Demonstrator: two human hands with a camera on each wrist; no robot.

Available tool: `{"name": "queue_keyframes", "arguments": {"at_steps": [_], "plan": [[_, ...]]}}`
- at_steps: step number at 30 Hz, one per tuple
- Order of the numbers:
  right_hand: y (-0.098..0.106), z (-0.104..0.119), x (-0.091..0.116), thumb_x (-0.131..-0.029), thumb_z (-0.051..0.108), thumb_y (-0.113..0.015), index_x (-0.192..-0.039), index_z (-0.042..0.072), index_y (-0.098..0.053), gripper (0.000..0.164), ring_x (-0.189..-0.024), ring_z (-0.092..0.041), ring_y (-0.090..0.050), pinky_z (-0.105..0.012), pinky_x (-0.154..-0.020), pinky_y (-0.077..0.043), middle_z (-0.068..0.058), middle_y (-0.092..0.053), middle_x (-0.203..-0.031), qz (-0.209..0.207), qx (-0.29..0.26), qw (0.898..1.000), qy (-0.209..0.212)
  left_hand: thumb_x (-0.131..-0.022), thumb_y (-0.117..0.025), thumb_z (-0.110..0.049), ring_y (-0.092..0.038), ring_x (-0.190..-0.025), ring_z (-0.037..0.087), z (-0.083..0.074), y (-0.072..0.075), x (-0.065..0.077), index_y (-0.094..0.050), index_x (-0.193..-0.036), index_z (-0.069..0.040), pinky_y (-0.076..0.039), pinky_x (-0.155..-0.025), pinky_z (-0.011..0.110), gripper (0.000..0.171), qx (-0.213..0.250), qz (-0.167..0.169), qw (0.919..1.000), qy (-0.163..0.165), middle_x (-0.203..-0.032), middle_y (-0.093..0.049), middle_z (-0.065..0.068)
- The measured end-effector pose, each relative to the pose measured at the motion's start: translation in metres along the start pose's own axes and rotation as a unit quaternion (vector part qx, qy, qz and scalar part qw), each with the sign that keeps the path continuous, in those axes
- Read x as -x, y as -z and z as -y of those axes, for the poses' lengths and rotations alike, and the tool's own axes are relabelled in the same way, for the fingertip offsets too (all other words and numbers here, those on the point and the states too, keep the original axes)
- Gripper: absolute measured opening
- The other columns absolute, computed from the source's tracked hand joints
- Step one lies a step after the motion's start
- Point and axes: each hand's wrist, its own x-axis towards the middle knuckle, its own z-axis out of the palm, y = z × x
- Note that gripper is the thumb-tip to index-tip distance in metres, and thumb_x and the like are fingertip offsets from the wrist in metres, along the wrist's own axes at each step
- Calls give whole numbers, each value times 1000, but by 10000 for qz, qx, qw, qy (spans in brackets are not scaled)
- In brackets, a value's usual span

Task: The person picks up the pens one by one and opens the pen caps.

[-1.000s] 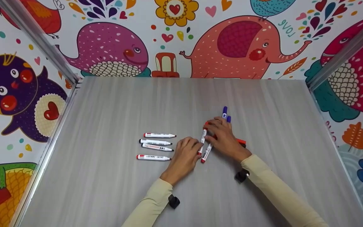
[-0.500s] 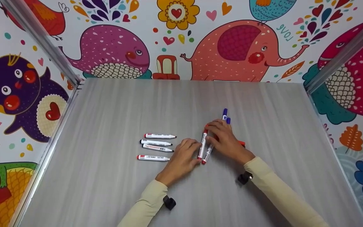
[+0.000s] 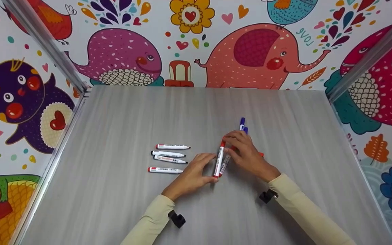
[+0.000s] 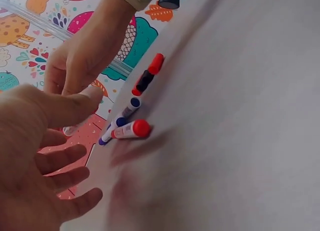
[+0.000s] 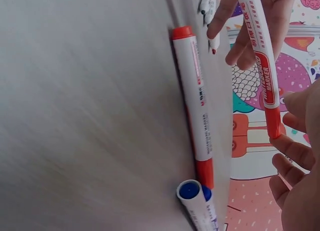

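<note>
A white whiteboard marker with red ends [image 5: 264, 66] is raised over the table. In the right wrist view, the fingertips of my right hand [image 3: 248, 154] pinch its far red end. My left hand [image 3: 191, 178] stands at its near end, thumb tip right at the red end and fingers spread. Its fingers look fairly straight in the left wrist view [image 4: 35, 161]. Another red-ended marker [image 5: 195, 101] lies on the table, partly behind the raised one in the head view. Past my right hand lie two blue-capped markers [image 3: 242, 124], partly covered by it.
Left of my left hand, several white markers [image 3: 168, 154] lie in a rough column, tips to the right. A red-ended marker and a black-ended one [image 4: 145, 80] lie beyond the right hand. Patterned wall panels [image 3: 124, 54] border the grey table [image 3: 128, 115].
The raised marker's near end has moved closer to me. My left hand has drawn back slightly and spread its thumb from its fingers. The right hand keeps its hold, shifting slightly.
</note>
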Motion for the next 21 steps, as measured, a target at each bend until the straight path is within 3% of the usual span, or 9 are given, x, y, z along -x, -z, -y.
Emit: {"name": "queue_keyframes", "arguments": {"at_steps": [8, 16, 21], "plan": [[4, 7, 0, -104, 13, -78, -140, 5, -73, 37, -132, -29, -56, -52, -113, -46, -9, -68, -139, -54, -164, 9997, 191, -88, -96, -23, -54, -147, 27, -2, 2, 2, -51, -164, -7, -44, -122, 49, 89, 809, 259, 9960, 278, -163, -55, 8], [5, 13, 1, -102, 11, -80, -140, 5, -73, 39, -132, -30, -58, -55, -112, -47, -10, -68, -140, -92, -200, 9994, 258, -90, -95, -25, -53, -149, 34, -4, 2, 4, -48, -166, -10, -42, -123, 53, 91, 1044, 445, 9924, 468, -168, -50, 8], [5, 14, 2, -101, 9, -80, -139, 4, -74, 39, -131, -31, -58, -53, -110, -47, -11, -68, -139, -166, -303, 9989, 313, -91, -93, -23, -53, -149, 37, -3, 2, 4, -47, -167, -8, -42, -123, 55, 90, 1225, 527, 9902, 418, -169, -48, 11]]}}
